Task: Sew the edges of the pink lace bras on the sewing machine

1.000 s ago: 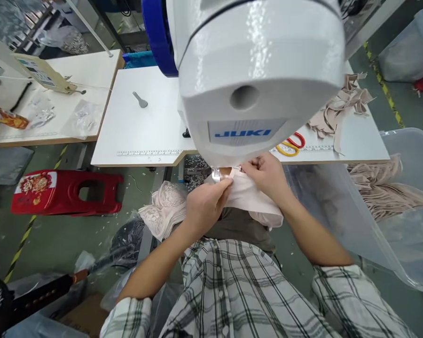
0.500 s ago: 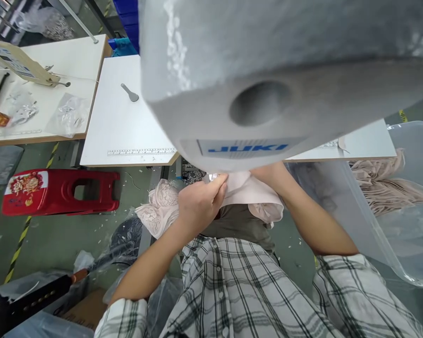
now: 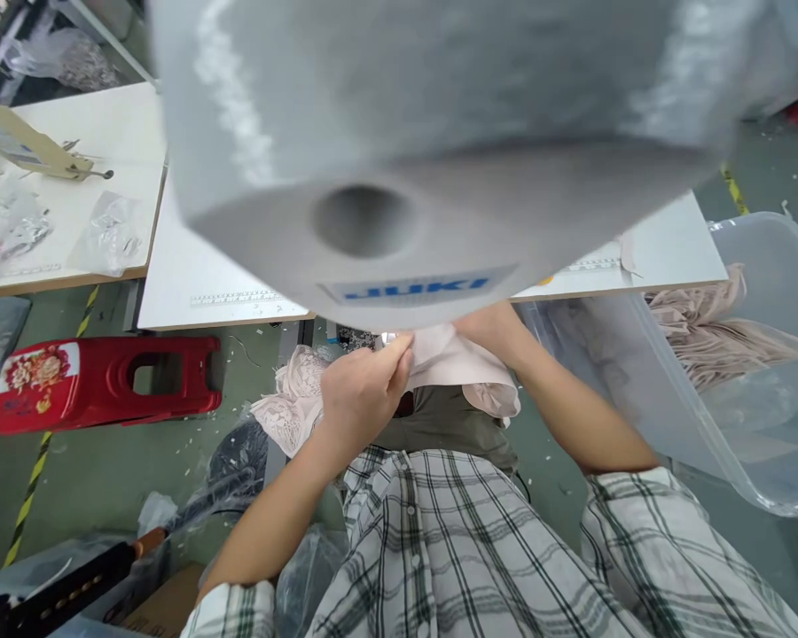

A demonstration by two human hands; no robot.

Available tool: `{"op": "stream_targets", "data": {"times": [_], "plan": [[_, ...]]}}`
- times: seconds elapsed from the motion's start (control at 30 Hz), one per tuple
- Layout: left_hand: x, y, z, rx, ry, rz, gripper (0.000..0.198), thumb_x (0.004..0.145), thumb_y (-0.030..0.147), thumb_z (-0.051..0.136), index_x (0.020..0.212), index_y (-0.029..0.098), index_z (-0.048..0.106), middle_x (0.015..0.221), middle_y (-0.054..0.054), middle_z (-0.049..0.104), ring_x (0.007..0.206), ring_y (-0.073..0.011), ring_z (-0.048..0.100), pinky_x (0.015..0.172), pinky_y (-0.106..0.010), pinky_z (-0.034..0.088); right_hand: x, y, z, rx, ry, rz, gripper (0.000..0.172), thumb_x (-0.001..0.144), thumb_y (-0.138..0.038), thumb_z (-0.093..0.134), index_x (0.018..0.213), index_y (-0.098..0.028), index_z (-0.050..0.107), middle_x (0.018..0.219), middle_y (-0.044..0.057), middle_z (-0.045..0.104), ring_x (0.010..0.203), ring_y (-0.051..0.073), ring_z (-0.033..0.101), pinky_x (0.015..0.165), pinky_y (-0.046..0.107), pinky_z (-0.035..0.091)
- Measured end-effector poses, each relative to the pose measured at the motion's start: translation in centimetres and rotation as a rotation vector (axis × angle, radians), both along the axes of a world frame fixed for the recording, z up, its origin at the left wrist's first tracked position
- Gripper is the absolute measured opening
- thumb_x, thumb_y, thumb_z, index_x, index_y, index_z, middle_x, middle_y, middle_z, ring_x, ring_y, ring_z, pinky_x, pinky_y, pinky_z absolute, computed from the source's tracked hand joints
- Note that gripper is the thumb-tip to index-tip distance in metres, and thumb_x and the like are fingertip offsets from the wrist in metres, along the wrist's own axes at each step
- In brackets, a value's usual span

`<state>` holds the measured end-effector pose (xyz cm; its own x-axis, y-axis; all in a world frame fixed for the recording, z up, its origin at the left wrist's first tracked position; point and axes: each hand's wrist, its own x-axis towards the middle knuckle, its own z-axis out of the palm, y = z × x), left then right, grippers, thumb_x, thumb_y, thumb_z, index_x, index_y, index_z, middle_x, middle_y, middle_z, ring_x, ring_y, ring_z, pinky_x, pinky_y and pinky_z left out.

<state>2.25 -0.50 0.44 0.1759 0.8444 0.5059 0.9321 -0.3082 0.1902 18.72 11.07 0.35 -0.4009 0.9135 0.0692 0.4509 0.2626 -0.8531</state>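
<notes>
Bra fabric (image 3: 453, 361) sits right by the JUKI sewing machine head (image 3: 432, 221), left hand (image 3: 359, 394) pinching its left edge, right hand (image 3: 493, 332) too hidden to tell its grip, so imo keep it flat and lightly taut, no tugging.
</notes>
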Motion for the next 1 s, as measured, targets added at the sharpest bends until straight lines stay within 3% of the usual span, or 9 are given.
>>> {"op": "stream_targets", "data": {"times": [0.2,0.5,0.63,1.0], "plan": [[-0.7,-0.1,0.3,0.037,0.027,-0.010,0.029,0.100,0.026,0.049,0.094,0.018,0.076,0.051,0.002,0.063,0.046,-0.0112,0.051,0.051,-0.024,0.034,-0.2,-0.1,-0.7,0.078,0.040,-0.045,0.014,0.086,-0.033,0.061,0.087,-0.020,0.065,0.062,-0.001,0.055,0.069,0.018,0.052,0.066,0.029,0.041],[-0.8,0.0,0.0,0.068,-0.025,-0.018,0.027,0.100,0.025,0.050,0.090,0.018,0.075,0.060,0.002,0.069,0.050,-0.0104,0.053,0.054,-0.022,0.037,-0.3,-0.5,0.7,-0.047,0.055,-0.061,0.013,0.083,-0.033,0.061,0.080,-0.020,0.061,0.061,-0.003,0.055,0.065,0.016,0.051,0.064,0.029,0.040],[-0.3,0.2,0.2,0.047,-0.043,-0.031,0.027,0.099,0.025,0.051,0.088,0.018,0.075,0.050,0.003,0.060,0.048,-0.0108,0.050,0.051,-0.023,0.034,0.0,-0.6,0.9,-0.059,0.036,-0.061,0.013,0.083,-0.032,0.059,0.079,-0.020,0.059,0.061,-0.003,0.055,0.063,0.016,0.050,0.064,0.029,0.040],[1.0,0.7,1.2,0.061,-0.029,-0.118,0.027,0.097,0.020,0.050,0.080,0.018,0.071,0.047,0.004,0.055,0.044,-0.0109,0.044,0.047,-0.025,0.028,0.9,-0.8,1.0,-0.034,0.103,-0.095,0.014,0.081,-0.034,0.060,0.076,-0.021,0.060,0.058,-0.003,0.051,0.066,0.017,0.051,0.070,0.031,0.043]]}}
